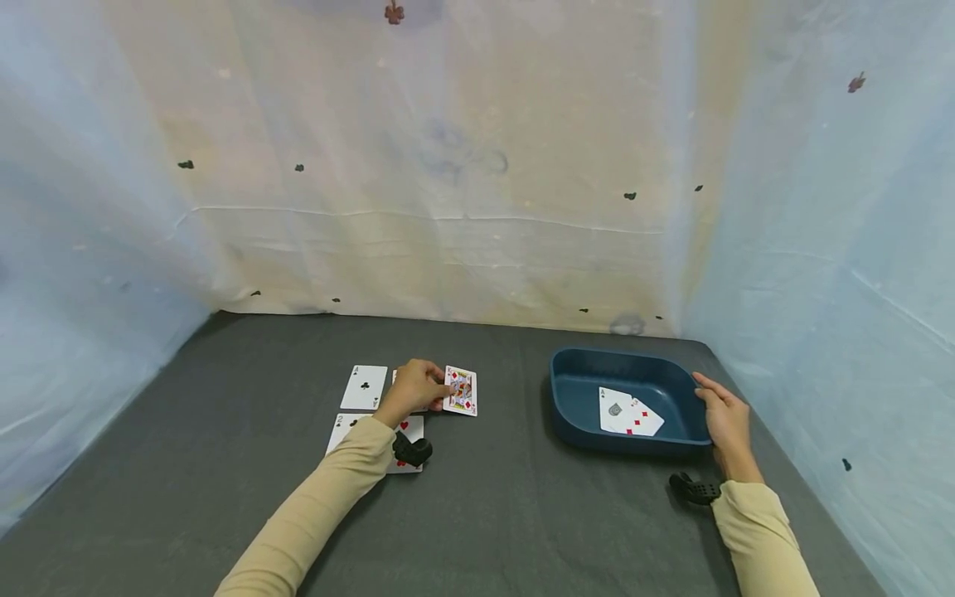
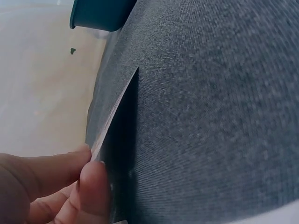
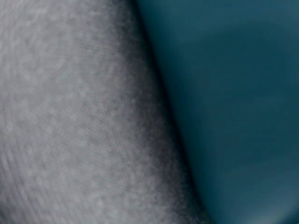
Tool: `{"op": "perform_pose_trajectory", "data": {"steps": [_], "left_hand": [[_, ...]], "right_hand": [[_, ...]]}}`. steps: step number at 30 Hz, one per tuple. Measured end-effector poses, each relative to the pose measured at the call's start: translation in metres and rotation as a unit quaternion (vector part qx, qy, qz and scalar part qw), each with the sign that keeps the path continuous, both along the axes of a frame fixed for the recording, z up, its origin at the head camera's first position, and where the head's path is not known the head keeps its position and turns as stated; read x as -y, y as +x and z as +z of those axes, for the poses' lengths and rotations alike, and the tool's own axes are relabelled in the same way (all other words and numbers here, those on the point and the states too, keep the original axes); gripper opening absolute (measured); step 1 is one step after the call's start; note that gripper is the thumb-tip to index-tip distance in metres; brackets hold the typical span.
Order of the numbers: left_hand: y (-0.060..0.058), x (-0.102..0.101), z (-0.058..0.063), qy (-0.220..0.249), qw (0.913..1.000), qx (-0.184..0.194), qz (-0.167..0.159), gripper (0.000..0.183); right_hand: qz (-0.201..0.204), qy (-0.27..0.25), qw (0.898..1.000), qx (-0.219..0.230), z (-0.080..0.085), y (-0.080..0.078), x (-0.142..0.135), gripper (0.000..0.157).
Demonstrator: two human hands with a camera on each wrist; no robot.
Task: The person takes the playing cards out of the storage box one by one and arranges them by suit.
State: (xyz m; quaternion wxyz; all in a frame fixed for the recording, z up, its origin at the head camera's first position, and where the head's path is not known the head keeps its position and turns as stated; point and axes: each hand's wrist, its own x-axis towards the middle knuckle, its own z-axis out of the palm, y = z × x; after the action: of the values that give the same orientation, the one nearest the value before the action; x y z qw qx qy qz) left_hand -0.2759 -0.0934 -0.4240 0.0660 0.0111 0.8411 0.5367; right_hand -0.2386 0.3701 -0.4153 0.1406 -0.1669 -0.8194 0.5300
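Note:
My left hand (image 1: 418, 388) pinches the edge of a king of diamonds card (image 1: 461, 390), lifting it off the dark grey cloth; the left wrist view shows that card (image 2: 114, 116) edge-on between thumb and finger. Beside it lie an ace of clubs (image 1: 364, 387), a club card (image 1: 345, 424) and a heart card (image 1: 409, 431), partly hidden by my arm. My right hand (image 1: 722, 416) rests on the right rim of a dark blue tray (image 1: 578, 390), fingers relaxed. Two cards (image 1: 628, 415) lie face up in the tray. The right wrist view shows only the tray wall (image 3: 233, 102) and cloth.
The table (image 1: 186, 464) is covered in dark grey cloth and enclosed by pale draped sheets on the left, back and right. The tray's corner (image 2: 96, 14) shows at the top of the left wrist view.

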Motion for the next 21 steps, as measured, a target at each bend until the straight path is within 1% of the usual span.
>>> {"op": "perform_pose_trajectory", "data": {"steps": [4, 11, 18, 21], "left_hand": [[0.0001, -0.0008, -0.0004, -0.017, 0.9998, -0.004, 0.010, 0.026], [0.0022, -0.0013, 0.0046, -0.039, 0.9990, -0.012, 0.019, 0.028], [0.0023, 0.0000, 0.0066, -0.012, 0.9999, -0.007, 0.009, 0.029], [0.0022, -0.0002, 0.0084, -0.009, 0.9999, -0.010, 0.002, 0.029]], "right_hand": [[0.003, 0.004, 1.000, 0.004, -0.0004, -0.0007, 0.0003, 0.044], [0.000, -0.004, 1.000, -0.004, 0.0004, -0.0013, -0.0010, 0.044], [0.005, 0.004, 1.000, 0.000, -0.0002, -0.0005, -0.0010, 0.044], [0.006, 0.013, 1.000, 0.001, -0.0008, -0.0001, -0.0010, 0.044]]}}
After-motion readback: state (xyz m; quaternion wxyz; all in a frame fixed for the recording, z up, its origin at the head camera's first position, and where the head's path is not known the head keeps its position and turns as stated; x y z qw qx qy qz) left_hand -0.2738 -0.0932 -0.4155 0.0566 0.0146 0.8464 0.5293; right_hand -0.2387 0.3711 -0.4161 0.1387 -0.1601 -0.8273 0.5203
